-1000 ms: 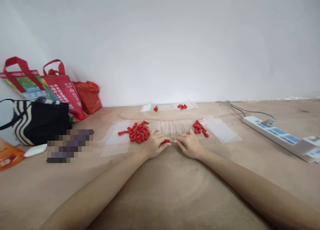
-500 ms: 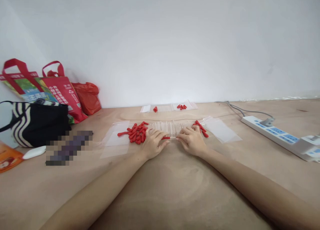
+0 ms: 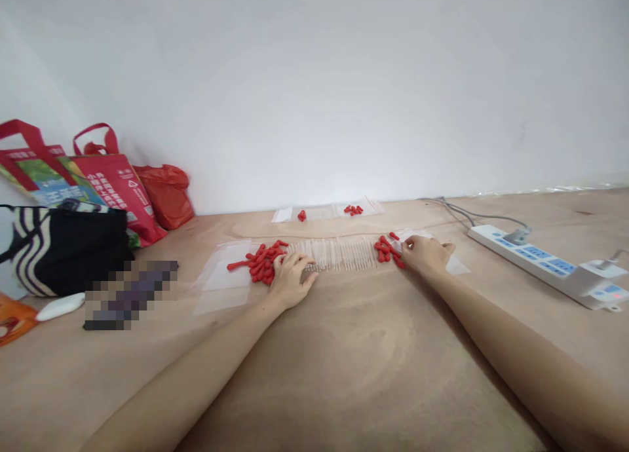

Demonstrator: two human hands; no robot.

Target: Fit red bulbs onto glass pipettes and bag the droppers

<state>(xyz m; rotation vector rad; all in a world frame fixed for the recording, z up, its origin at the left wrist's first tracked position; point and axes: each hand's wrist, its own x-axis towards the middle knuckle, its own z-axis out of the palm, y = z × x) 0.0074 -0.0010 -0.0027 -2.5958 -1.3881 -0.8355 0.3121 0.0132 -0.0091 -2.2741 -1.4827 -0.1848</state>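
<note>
My left hand rests at the right edge of a pile of red rubber bulbs, its fingers reaching over the near left end of a row of thin clear tubes. The thumb stands apart from the fingers, and I see nothing held. My right hand is at the right, with thumb and fingertips pinched together beside a smaller group of red bulbs. What sits in that pinch is too small to make out. A clear plastic bag lies partly under this hand.
Another clear bag lies left of the pile. Farther back are small red bulbs on plastic. A white power strip with cables lies right. Several carry bags, a white object and a pixelated dark item lie left.
My right hand has moved right, from the tubes to the smaller red group. A red bulb formerly at my left fingertips no longer shows there. The left hand has shifted slightly left.
</note>
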